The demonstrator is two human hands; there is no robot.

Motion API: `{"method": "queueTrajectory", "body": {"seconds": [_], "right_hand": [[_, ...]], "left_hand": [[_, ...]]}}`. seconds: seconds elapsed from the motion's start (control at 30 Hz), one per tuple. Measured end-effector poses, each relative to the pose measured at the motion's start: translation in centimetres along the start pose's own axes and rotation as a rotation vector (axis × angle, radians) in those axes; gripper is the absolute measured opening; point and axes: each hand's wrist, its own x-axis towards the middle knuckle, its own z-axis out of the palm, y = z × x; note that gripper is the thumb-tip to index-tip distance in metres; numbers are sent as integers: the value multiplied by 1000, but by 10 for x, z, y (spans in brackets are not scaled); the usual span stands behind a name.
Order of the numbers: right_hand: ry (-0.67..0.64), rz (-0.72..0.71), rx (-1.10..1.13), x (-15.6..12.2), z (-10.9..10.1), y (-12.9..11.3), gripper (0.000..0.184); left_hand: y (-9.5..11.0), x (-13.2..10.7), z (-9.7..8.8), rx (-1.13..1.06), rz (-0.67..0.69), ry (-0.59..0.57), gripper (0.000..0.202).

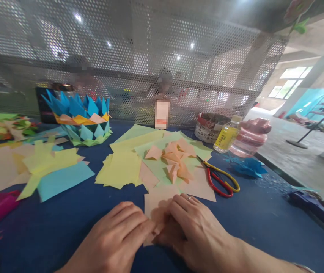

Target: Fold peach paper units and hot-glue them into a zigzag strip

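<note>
Underneath: a dark blue desk (65, 223) carries everything, strewn with loose coloured paper.
Room: a perforated metal screen (150, 57) stands along the far edge; past the right edge lies a concrete floor (293, 155), with bright windows (290, 81) beyond.
Containers: a woven basket (207, 127) sits at the far edge, contents hidden; just beside it stand a small bottle (227, 136) of yellow liquid and a pink jar (250, 138). Toward the far left corner sits a folded-paper bowl (79, 117), its inside not visible.
Tools: scissors (220, 180) lie right of centre.
Paper: a peach sheet (158, 203) lies at the near edge; folded peach pieces (175, 159) are at the centre.
Hands: left hand (116, 239) and right hand (192, 231) lie side by side, fingers pressed on the peach sheet; thumbs are hidden, so a pinch cannot be told.
</note>
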Motion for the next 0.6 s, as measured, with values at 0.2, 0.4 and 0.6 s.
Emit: {"method": "queueTrajectory", "body": {"seconds": [0.2,0.4,0.6], "right_hand": [[-43,98,6,0,-2,-1,22],[-74,139,67,3,-7,-2,26],[-98,228,203,3,-11,-6,24]], "left_hand": [[-8,1,-2,-107,-177,-15,40],[-11,4,-5,-160,-261,-20,34],[-14,3,-3,-148,-309,-18,32]]}}
